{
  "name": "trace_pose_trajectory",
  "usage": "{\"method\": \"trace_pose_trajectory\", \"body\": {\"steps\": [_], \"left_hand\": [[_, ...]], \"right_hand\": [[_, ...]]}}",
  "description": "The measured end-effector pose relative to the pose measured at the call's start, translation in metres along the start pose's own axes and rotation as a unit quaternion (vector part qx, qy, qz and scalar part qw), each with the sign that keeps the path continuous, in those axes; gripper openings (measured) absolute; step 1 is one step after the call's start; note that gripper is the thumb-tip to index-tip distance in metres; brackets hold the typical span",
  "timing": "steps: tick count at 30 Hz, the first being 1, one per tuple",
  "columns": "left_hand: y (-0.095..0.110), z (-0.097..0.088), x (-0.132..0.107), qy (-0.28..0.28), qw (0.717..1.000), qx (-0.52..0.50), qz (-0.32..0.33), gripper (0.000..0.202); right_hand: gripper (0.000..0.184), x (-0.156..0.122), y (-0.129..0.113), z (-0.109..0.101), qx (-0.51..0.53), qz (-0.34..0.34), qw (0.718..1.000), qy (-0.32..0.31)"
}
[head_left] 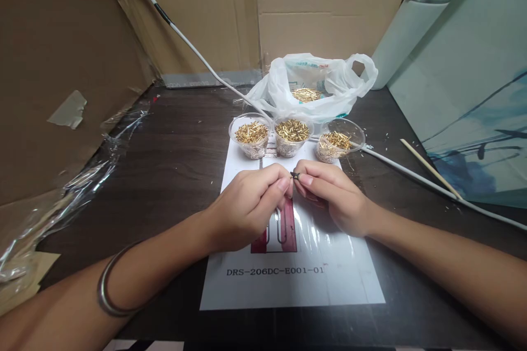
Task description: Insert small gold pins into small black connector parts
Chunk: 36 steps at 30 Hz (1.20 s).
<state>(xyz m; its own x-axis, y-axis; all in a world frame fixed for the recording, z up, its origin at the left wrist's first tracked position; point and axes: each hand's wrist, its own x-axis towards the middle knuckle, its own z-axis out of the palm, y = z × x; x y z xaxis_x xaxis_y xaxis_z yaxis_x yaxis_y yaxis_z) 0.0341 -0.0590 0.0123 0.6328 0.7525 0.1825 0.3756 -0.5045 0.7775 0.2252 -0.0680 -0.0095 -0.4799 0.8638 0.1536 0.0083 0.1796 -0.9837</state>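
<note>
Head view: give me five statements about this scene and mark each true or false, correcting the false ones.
1. Three clear cups hold small gold-coloured pieces. True.
2. The right hand lies open. False: it holds a small black piece at its fingertips.
3. A white plastic bag sits behind the cups. True.
4. A bangle circles the right forearm. False: it is on the left forearm.
5. The printed sheet reads DRS-206DC-E001-01. True.

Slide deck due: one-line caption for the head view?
Right hand pinches a small black piece beside the left hand, above a printed sheet, three cups of gold-coloured pins beyond.
</note>
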Motion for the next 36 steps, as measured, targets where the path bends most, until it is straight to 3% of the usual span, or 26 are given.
{"method": "trace_pose_trajectory", "body": {"steps": [5, 9, 13, 17, 25, 33, 36], "left_hand": [[0.003, 0.001, 0.001, -0.055, 0.988, -0.109, -0.094, 0.033], [0.002, 0.005, 0.001, -0.071, 0.961, -0.228, -0.138, 0.038], [0.002, 0.01, 0.002, -0.057, 0.937, -0.295, -0.179, 0.043], [0.003, 0.012, 0.003, -0.018, 0.937, -0.281, -0.204, 0.046], [0.004, 0.011, 0.005, 0.003, 0.944, -0.262, -0.202, 0.043], [0.001, 0.011, 0.002, -0.05, 0.953, -0.248, -0.166, 0.045], [0.002, 0.011, 0.001, -0.039, 0.957, -0.246, -0.151, 0.045]], "right_hand": [[0.034, 0.0, 0.001, 0.002, 0.004, -0.02, 0.999, 0.03], [0.031, 0.001, 0.001, 0.004, -0.003, -0.027, 0.998, 0.048], [0.03, 0.002, -0.001, 0.005, -0.016, -0.023, 0.999, 0.031], [0.03, 0.002, -0.002, 0.006, -0.031, -0.028, 0.998, 0.039], [0.026, 0.004, -0.005, 0.01, -0.171, -0.048, 0.982, 0.06], [0.027, 0.003, -0.005, 0.012, -0.133, -0.048, 0.989, 0.036], [0.029, 0.001, -0.006, 0.012, -0.123, -0.034, 0.991, 0.037]]}}
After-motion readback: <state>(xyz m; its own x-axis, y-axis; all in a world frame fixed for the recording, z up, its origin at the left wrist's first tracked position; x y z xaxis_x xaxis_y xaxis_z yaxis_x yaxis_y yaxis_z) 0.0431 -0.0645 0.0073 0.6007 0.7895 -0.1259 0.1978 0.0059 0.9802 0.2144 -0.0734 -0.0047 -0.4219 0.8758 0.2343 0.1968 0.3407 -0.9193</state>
